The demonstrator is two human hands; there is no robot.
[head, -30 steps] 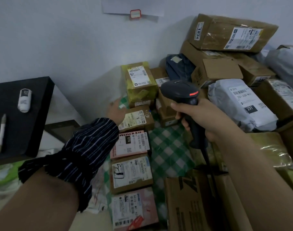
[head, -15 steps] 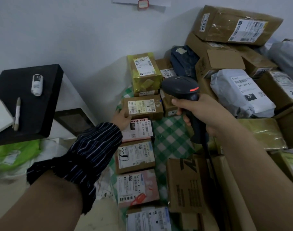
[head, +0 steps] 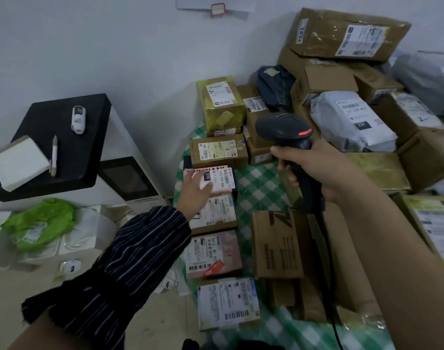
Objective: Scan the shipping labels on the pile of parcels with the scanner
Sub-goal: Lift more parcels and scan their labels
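Clearly, the right hand (head: 317,170) grips the handle of the black handheld barcode scanner (head: 284,130), with the fingers curled around it. The scanner's head is held above the green-and-white checked cloth (head: 258,183), to the right of a row of small parcels. The left hand (head: 193,190), coming out of a dark striped sleeve (head: 130,261), lies with relaxed, nearly straight fingers on the white label of the flat pink parcel (head: 223,178) in this row. Just behind it stands a small brown cardboard box (head: 218,150). The scanner is apart from the left hand, higher and to its right. The pile of brown cardboard parcels (head: 342,34) and a grey plastic mailer bag (head: 352,122) lie behind the right hand.
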